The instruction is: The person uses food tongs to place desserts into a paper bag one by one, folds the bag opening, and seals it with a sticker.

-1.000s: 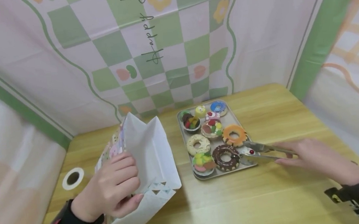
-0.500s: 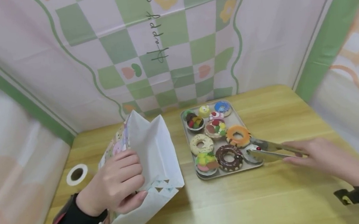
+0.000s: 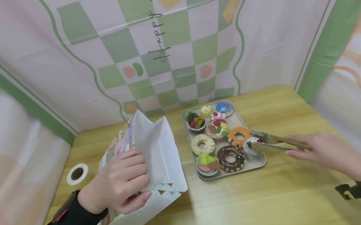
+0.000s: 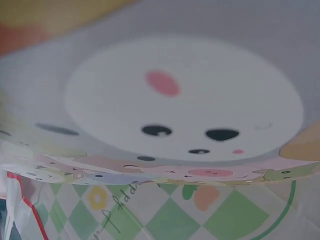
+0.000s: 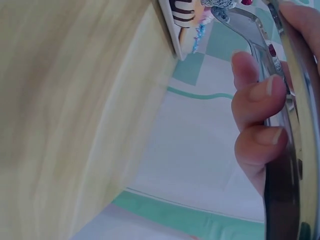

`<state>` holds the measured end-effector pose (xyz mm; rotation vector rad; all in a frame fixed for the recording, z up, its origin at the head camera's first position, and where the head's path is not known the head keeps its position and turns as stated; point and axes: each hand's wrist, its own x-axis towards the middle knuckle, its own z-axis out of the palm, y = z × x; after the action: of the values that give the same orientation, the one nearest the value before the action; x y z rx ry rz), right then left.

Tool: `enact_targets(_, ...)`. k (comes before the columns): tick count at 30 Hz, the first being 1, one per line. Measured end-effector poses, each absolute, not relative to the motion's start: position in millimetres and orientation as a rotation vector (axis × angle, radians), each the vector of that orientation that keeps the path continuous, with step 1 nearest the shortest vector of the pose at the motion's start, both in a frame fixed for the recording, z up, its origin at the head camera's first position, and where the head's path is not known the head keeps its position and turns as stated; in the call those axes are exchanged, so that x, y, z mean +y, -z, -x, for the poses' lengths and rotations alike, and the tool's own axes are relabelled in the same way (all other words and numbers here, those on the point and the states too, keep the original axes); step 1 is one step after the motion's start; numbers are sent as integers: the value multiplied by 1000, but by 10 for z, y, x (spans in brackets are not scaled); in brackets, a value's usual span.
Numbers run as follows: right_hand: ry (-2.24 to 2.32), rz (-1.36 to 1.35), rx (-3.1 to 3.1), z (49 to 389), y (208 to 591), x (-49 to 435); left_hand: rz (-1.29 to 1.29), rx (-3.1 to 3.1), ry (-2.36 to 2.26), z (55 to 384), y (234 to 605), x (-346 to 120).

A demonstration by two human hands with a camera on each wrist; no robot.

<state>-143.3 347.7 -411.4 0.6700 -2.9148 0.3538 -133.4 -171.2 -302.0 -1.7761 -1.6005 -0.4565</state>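
My left hand (image 3: 122, 183) grips the near edge of a white paper bag (image 3: 161, 150), whose mouth faces the tray. Cartoon animal faces on the bag's printed side (image 4: 185, 100) fill the left wrist view. My right hand (image 3: 318, 150) holds metal tongs (image 3: 278, 141), with fingers (image 5: 260, 100) wrapped along one arm of them in the right wrist view. Between the tongs' tips is a small white cake (image 3: 250, 147) in a foil cup, topped with a red cherry. It hangs close over the front right corner of the metal tray (image 3: 258, 162), beside the chocolate donut (image 3: 221, 159).
Also on the tray are an orange donut (image 3: 240, 144), a cream donut (image 3: 194, 149), a blue donut (image 3: 228, 112) and several fruit-topped tarts. A roll of white tape (image 3: 70, 177) lies left of the bag. Printed cloth (image 3: 177, 44) hangs behind the wooden table (image 3: 222, 206).
The tongs have closed on the cake and raised it a little, baring the tray's front right corner. The left hand keeps its hold on the bag, and the head view has shifted slightly.
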Motion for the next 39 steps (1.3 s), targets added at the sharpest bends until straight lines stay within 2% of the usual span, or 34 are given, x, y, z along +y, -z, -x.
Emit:
enact_targets(11, -374, -759, -2768, 1534, 3886, 3312, 1804, -1600, 373, 1342, 3027, -1709)
enact_targets(39, -383, -1197, -2597, 1740, 2925, 2156, 1776, -1647, 319, 1299, 3069, -1649)
